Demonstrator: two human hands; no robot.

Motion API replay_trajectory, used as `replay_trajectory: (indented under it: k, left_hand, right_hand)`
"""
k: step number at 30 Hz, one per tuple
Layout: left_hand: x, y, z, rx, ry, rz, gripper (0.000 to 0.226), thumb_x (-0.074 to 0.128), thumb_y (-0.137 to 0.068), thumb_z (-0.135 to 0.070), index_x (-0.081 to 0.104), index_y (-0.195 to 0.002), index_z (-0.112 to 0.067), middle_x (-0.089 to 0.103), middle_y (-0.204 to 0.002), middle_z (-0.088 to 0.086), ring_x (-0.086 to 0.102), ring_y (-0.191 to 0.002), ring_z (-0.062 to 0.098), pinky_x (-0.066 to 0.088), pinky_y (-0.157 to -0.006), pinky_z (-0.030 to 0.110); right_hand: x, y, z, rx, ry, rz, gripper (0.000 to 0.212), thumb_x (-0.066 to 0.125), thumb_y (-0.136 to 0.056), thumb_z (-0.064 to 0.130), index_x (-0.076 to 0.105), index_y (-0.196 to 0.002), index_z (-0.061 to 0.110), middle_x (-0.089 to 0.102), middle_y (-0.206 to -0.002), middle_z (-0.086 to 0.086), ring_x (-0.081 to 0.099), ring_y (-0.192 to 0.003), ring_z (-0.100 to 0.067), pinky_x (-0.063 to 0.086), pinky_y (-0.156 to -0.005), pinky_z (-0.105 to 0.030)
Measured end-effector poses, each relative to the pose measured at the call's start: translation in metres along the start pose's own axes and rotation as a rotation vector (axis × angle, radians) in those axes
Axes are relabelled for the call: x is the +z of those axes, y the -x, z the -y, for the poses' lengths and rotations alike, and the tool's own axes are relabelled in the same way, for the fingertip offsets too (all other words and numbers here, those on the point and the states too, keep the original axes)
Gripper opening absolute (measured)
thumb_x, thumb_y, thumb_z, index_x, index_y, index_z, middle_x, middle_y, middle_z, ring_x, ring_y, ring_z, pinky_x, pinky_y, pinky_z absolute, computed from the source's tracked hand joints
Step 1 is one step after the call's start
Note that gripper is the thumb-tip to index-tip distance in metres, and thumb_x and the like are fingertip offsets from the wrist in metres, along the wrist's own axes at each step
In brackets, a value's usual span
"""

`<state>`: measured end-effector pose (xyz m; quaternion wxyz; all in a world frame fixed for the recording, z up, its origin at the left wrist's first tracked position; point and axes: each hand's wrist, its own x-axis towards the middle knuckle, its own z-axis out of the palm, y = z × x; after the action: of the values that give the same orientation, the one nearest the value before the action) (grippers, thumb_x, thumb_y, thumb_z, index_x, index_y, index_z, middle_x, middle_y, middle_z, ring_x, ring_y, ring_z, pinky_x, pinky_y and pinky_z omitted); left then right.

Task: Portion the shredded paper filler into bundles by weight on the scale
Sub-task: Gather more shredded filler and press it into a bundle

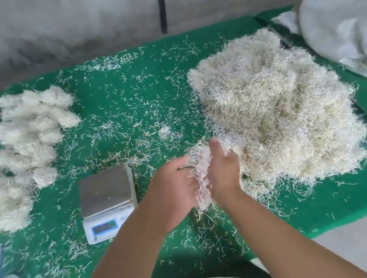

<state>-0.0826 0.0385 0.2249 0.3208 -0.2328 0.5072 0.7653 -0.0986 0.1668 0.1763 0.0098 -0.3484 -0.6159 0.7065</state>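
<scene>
Shredded paper filler, off-white thin crinkled strands: a loose handful [200, 166] is held above the green felt table covering [127, 95], near the front edge, just beside the foot of the large bulk heap of the same filler [275, 110] that fills the right half of the covering.

Hands: left hand [172, 186] and right hand [223, 168] face each other, palms inward, and press the handful between them. Fingers are partly hidden by strands; they look curved round the clump, not clenched.

Small digital scale with bare steel platter and white body [107, 200]: at the front edge, left of the hands. Platter carries nothing but perhaps a stray strand or two. Display too blurred to read.

Finished bundles, white fluffy tufts [28, 131]: rows along the left edge.

Risks (judgement):
- Strands trail from the bottom of the handful; carrying it over to the platter may shed some, so the weight reads low.
- Loose strands litter the covering around the scale; any lodged under or on the platter could skew the reading.
- An overhanging clump touching the covering would under-read.

Containers: large white sack [346, 29] at the far right corner, contents not visible.
</scene>
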Motion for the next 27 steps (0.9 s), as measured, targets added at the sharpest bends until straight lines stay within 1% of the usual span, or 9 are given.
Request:
replay_trajectory:
  k: [3, 5, 8, 12, 14, 17, 23, 25, 27]
  left_hand:
    - [-0.024, 0.007, 0.005, 0.213, -0.41, 0.135, 0.062, 0.054, -0.094, -0.065, 0.049, -0.149, -0.037, 0.05, -0.155, 0.006, 0.06, -0.127, 0.009, 0.05, -0.11, 0.047]
    - [-0.029, 0.01, 0.009, 0.406, -0.592, 0.021, 0.062, 0.053, -0.082, -0.084, 0.045, -0.14, -0.063, 0.043, -0.157, -0.009, 0.053, -0.13, -0.005, 0.05, -0.11, 0.048]
    - [-0.019, 0.006, 0.024, 0.531, -0.641, -0.04, 0.072, 0.046, -0.081, -0.092, 0.016, -0.145, -0.076, 0.007, -0.16, -0.041, 0.016, -0.148, -0.012, 0.01, -0.119, 0.053]
    - [-0.005, 0.005, 0.046, 0.74, -0.608, -0.08, 0.064, 0.042, -0.089, -0.086, 0.024, -0.148, -0.071, 0.005, -0.162, -0.042, 0.006, -0.145, -0.02, 0.002, -0.118, 0.042]
    - [-0.002, -0.003, 0.046, 0.833, -0.626, -0.166, 0.05, 0.043, -0.094, -0.079, 0.041, -0.142, -0.066, 0.029, -0.16, -0.029, 0.021, -0.142, -0.021, 0.018, -0.119, 0.028]
    - [0.001, -0.022, 0.036, 0.844, -0.665, -0.252, 0.045, 0.04, -0.1, -0.072, 0.062, -0.125, -0.042, 0.057, -0.131, -0.021, 0.054, -0.125, -0.003, 0.048, -0.109, 0.035]
    - [0.007, -0.042, 0.013, 0.904, -0.694, -0.323, 0.038, 0.04, -0.102, -0.066, 0.047, -0.083, -0.034, 0.057, -0.078, -0.01, 0.057, -0.076, 0.012, 0.047, -0.064, 0.036]
    - [0.006, -0.045, 0.005, 0.857, -0.612, -0.314, 0.029, 0.046, -0.105, -0.054, 0.053, -0.089, -0.032, 0.062, -0.082, -0.006, 0.058, -0.076, 0.014, 0.049, -0.066, 0.039]
    - [0.004, -0.052, -0.008, 0.731, -0.502, -0.341, 0.021, 0.048, -0.107, -0.041, 0.062, -0.116, -0.027, 0.07, -0.112, -0.007, 0.063, -0.088, 0.009, 0.051, -0.079, 0.035]
  right_hand:
    - [0.002, -0.01, 0.028, 0.178, -0.149, -0.096, 0.05, 0.053, -0.106, 0.05, 0.061, -0.126, 0.005, 0.058, -0.065, 0.004, 0.056, -0.061, -0.013, 0.056, -0.096, -0.048]
    - [0.005, -0.003, 0.04, 0.217, -0.195, -0.12, 0.054, 0.053, -0.106, 0.041, 0.055, -0.144, 0.002, 0.071, -0.12, -0.016, 0.069, -0.109, -0.035, 0.045, -0.111, -0.056]
    - [0.016, 0.018, 0.045, 0.379, -0.366, -0.065, 0.064, 0.047, -0.105, 0.044, 0.036, -0.16, 0.012, 0.036, -0.164, -0.017, 0.033, -0.152, -0.039, 0.025, -0.123, -0.057]
    - [0.027, 0.03, 0.043, 0.378, -0.42, -0.001, 0.037, 0.033, -0.114, 0.033, 0.059, -0.107, 0.007, 0.062, -0.11, -0.018, 0.061, -0.119, -0.031, 0.05, -0.099, -0.03]
    - [0.03, 0.029, 0.033, 0.404, -0.451, 0.014, 0.032, 0.032, -0.115, 0.018, 0.053, -0.09, 0.017, 0.057, -0.091, -0.005, 0.061, -0.083, -0.018, 0.054, -0.068, -0.023]
    - [0.027, 0.039, 0.025, 0.399, -0.25, 0.082, 0.041, 0.036, -0.114, 0.027, 0.059, -0.084, 0.011, 0.061, -0.068, -0.01, 0.061, -0.065, -0.023, 0.052, -0.056, -0.027]
    - [0.032, 0.04, 0.02, 0.386, -0.267, 0.206, 0.025, 0.037, -0.108, 0.017, 0.058, -0.096, 0.009, 0.054, -0.071, -0.009, 0.058, -0.068, -0.023, 0.05, -0.063, -0.034]
    - [0.032, 0.04, 0.024, 0.348, -0.234, 0.199, 0.024, 0.041, -0.104, 0.009, 0.065, -0.108, 0.004, 0.063, -0.086, -0.014, 0.064, -0.082, -0.026, 0.055, -0.068, -0.037]
    - [0.032, 0.038, 0.027, 0.283, -0.214, 0.176, 0.035, 0.051, -0.104, 0.011, 0.058, -0.138, 0.008, 0.061, -0.116, -0.014, 0.056, -0.106, -0.027, 0.054, -0.078, -0.039]
